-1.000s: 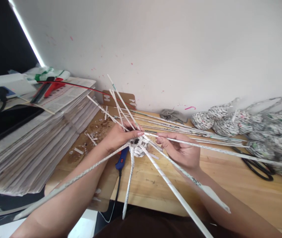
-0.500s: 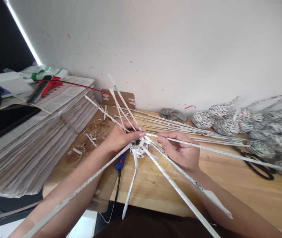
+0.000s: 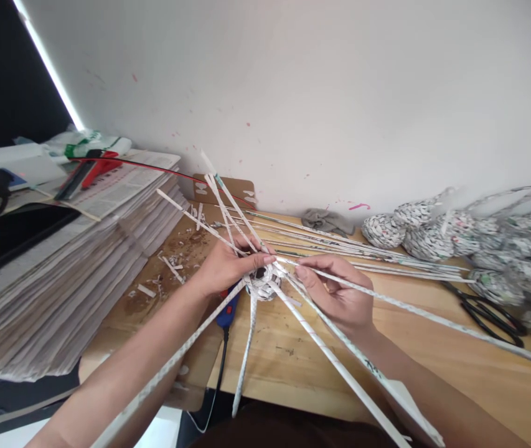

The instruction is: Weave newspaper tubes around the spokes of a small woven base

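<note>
Over the table is a small round piece woven from rolled paper, with several paper tubes fanning out from its rim. My left hand grips its far left side, thumb pressed on the rim where a tube crosses. My right hand pinches a long paper tube a short way from the rim; this tube runs off to the right. Other tubes point toward me, one long white tube among them, and several stick up behind my left hand. The left fingertips are hidden behind the weave.
Loose paper tubes lie across the wooden table. Black scissors and several woven paper balls are at right. A blue-handled corded tool lies beneath the work. Stacked newspapers stand at left, near paper scraps.
The tube in my right hand has swung down at its right end, toward me. My left hand keeps its hold on the weave. The whole view has shifted slightly.
</note>
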### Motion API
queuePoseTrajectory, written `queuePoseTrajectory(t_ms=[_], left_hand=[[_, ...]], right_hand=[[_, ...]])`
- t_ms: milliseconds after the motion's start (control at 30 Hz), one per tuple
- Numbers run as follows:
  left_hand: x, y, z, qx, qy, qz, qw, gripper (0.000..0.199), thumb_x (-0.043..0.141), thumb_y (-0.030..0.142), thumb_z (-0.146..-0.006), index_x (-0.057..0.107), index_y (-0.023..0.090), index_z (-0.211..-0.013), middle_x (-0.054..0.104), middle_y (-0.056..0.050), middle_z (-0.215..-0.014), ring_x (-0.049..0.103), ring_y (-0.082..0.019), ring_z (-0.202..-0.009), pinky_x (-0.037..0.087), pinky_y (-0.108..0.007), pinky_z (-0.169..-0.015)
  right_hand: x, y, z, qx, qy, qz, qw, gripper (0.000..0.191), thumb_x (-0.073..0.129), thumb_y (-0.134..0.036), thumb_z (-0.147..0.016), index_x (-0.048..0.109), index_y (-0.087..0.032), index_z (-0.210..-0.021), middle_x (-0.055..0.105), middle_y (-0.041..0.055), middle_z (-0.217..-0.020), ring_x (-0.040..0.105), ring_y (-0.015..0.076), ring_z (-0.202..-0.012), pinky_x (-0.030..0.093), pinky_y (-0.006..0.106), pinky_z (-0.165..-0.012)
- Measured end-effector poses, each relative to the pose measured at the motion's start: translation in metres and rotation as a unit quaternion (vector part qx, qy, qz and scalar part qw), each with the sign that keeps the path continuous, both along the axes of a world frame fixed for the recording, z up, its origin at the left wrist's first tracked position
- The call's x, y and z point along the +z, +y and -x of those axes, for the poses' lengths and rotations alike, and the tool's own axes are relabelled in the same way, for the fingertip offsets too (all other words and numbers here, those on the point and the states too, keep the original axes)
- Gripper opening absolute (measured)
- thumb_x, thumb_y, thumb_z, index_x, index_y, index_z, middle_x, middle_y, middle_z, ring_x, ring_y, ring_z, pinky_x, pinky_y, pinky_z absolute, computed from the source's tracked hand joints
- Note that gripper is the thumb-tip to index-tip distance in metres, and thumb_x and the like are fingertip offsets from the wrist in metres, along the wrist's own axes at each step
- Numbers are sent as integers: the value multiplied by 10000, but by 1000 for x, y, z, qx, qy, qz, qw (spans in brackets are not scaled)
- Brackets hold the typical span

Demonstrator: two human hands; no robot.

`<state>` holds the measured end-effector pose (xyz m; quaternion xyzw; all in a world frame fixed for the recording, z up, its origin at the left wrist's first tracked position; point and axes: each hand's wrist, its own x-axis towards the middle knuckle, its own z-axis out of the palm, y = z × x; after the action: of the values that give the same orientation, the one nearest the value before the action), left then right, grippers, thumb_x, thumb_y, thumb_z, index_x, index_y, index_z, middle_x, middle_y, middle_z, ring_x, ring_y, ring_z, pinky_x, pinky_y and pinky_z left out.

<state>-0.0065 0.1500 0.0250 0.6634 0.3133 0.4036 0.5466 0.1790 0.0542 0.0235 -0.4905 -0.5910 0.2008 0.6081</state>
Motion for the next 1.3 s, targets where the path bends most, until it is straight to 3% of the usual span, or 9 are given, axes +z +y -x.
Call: queuePoseTrajectory(t_ms=[233,633,1300], left_hand=[[-2,0,-1,-7,5,-19,1000,262,834,360,-721,751,120,-788,724,-53,-699,651,-158,-635,527,-256,-611],[-9,2,-2,-25,-14,13,1000,231,843,312,-720,749,115,-797,708,-37,-684,618,-129,-611,495,-230,-591],[-13,2,-4,-27,-9,22,999,232,836,314,-720,736,123,-806,692,-13,-659,598,-114,-580,480,-220,-571]], right_hand=[[-3,4,-3,24,46,8,999,34,766,-195,-826,749,-206,-853,772,41,-803,740,178,-690,601,271,-630],[-13,6,-3,14,18,-28,999,142,786,-147,-805,789,-245,-907,786,29,-867,739,167,-762,606,258,-685],[-9,7,-4,5,-30,-20,999,39,763,-191,-831,773,-221,-854,789,45,-834,747,179,-723,603,260,-644]])
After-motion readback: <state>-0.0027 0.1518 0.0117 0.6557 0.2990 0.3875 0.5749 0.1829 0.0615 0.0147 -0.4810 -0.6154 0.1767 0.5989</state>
